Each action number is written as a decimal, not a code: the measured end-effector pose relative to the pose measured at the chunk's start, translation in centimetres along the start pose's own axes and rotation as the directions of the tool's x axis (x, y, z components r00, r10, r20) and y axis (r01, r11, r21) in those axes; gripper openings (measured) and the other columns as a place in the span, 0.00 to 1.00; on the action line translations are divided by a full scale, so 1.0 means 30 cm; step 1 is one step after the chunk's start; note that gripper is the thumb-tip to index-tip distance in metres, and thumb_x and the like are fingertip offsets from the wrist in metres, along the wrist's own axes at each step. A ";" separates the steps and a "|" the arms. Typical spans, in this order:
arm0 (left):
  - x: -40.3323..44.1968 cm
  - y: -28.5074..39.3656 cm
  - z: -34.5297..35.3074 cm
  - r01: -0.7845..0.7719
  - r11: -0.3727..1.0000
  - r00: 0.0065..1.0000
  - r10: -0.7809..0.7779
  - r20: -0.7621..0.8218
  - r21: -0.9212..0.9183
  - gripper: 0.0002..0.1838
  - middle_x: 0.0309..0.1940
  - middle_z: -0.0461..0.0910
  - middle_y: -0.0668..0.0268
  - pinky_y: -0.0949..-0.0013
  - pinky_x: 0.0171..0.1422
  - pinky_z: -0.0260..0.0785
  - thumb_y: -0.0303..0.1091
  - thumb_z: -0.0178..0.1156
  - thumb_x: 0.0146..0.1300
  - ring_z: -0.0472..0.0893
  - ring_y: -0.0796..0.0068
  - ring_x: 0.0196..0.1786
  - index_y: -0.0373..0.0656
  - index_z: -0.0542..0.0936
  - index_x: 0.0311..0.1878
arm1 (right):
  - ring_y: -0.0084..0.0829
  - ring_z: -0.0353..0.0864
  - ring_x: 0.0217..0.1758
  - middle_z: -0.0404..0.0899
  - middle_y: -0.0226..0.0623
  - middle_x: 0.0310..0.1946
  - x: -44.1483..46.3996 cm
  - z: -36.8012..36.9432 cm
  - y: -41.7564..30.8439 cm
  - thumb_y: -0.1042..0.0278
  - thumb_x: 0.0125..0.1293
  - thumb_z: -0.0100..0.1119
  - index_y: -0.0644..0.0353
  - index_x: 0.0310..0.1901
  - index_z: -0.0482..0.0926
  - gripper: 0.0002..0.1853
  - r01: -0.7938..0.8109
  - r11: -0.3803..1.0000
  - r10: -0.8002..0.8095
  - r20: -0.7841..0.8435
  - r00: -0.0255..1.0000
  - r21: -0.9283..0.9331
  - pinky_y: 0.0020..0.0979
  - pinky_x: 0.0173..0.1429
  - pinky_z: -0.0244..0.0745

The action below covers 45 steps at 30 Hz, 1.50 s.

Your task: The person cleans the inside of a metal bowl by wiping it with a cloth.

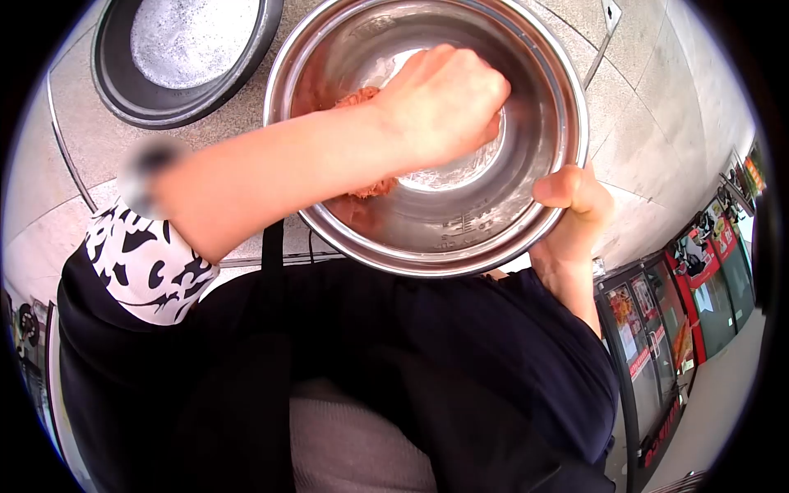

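Well, bowl bears marks; signs illegible

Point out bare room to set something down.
Widest: the pale tiles right of the steel bowl. A smaller patch lies between bowl, black tub and left forearm. Crowded: inside the bowl, with the left hand and reddish mass.

Narrow gap between basin and bowl
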<state>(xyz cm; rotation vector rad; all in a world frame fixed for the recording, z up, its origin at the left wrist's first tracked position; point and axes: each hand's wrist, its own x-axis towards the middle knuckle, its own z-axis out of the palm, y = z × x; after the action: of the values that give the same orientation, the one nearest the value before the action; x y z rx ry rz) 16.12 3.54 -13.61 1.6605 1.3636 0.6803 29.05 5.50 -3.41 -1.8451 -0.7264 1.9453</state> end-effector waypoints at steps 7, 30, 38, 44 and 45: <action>0.035 -0.046 -0.001 0.007 1.000 0.994 -0.010 -0.111 -0.026 0.04 0.19 0.78 0.57 0.60 0.32 0.74 0.29 0.62 0.44 0.80 0.56 0.25 0.39 0.79 0.22 | 0.29 0.75 0.45 0.75 0.39 0.43 -0.010 0.009 -0.008 0.75 0.34 0.49 0.70 0.59 0.66 0.40 0.002 1.000 -0.001 -0.039 0.999 0.013 0.23 0.54 0.69; 0.011 -0.015 -0.001 -0.055 0.998 0.993 0.056 -0.103 0.015 0.05 0.20 0.78 0.58 0.58 0.32 0.75 0.29 0.62 0.45 0.80 0.57 0.25 0.39 0.77 0.22 | 0.28 0.75 0.46 0.75 0.36 0.44 -0.009 -0.003 0.010 0.73 0.34 0.53 0.69 0.60 0.65 0.41 0.074 0.996 -0.076 -0.036 0.996 -0.056 0.24 0.54 0.68; -0.007 -0.004 0.029 -0.084 0.996 0.995 0.081 -0.063 -0.039 0.05 0.21 0.78 0.57 0.57 0.32 0.74 0.29 0.62 0.44 0.79 0.55 0.25 0.38 0.77 0.22 | 0.29 0.75 0.48 0.75 0.38 0.46 -0.009 0.007 0.016 0.73 0.34 0.53 0.70 0.60 0.65 0.41 0.100 0.992 -0.103 -0.033 0.994 -0.075 0.26 0.56 0.68; -0.040 0.025 0.026 -0.112 0.993 0.993 0.113 -0.027 0.034 0.05 0.19 0.78 0.58 0.58 0.33 0.75 0.29 0.62 0.45 0.80 0.57 0.25 0.40 0.77 0.20 | 0.30 0.75 0.49 0.75 0.39 0.47 -0.007 -0.005 0.021 0.71 0.35 0.56 0.70 0.61 0.64 0.42 0.086 0.995 -0.088 -0.038 0.995 -0.040 0.27 0.56 0.69; -0.036 0.020 0.029 -0.108 0.994 0.994 0.109 -0.020 0.015 0.05 0.20 0.78 0.57 0.58 0.34 0.75 0.28 0.62 0.45 0.80 0.57 0.26 0.38 0.76 0.20 | 0.30 0.75 0.49 0.75 0.39 0.47 -0.001 -0.009 0.022 0.71 0.35 0.55 0.69 0.61 0.64 0.42 0.097 0.993 -0.099 -0.028 0.995 -0.061 0.27 0.56 0.69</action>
<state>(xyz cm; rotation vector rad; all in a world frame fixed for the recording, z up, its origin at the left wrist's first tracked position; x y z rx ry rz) 16.86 2.25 -13.39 1.7529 1.3019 0.7538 29.38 4.97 -3.78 -1.8336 -0.8568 1.8480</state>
